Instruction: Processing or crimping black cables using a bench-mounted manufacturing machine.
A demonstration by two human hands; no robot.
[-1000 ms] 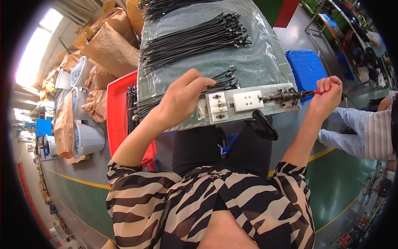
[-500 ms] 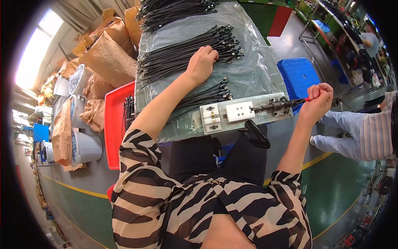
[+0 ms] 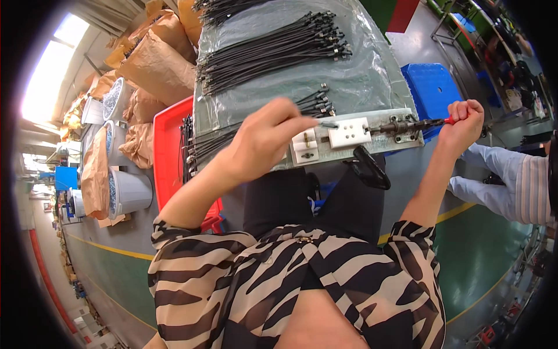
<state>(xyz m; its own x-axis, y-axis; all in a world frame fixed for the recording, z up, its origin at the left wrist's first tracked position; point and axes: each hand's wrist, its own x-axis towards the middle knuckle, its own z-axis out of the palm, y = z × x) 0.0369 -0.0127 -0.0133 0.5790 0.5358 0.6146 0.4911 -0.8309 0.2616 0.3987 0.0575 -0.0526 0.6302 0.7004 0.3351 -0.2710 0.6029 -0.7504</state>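
Observation:
My left hand (image 3: 264,139) is closed in a pinch and slightly blurred. From its fingertips a short dark cable end (image 3: 328,124) points to the white block (image 3: 350,135) of a clamping fixture; the rest of that cable is hidden by the hand. Beside the block sits a smaller white holder (image 3: 303,149) with a brass-coloured piece. My right hand (image 3: 465,118) is wrapped round the red-tipped handle (image 3: 448,121) of the toggle clamp (image 3: 401,126). Behind my left hand lies a small group of black cables (image 3: 311,104).
A large bundle of black cables (image 3: 273,52) lies on the plastic-covered table (image 3: 372,75). A red tray (image 3: 168,139) stands at its left, a blue stool (image 3: 433,87) at its right. Paper sacks (image 3: 157,64) and grey buckets (image 3: 133,192) are on the left. Another person (image 3: 532,186) is at right.
My left hand has come back from the large cable bundle toward me, to the fixture, with a cable end showing at its fingertips. My right hand stays on the clamp handle.

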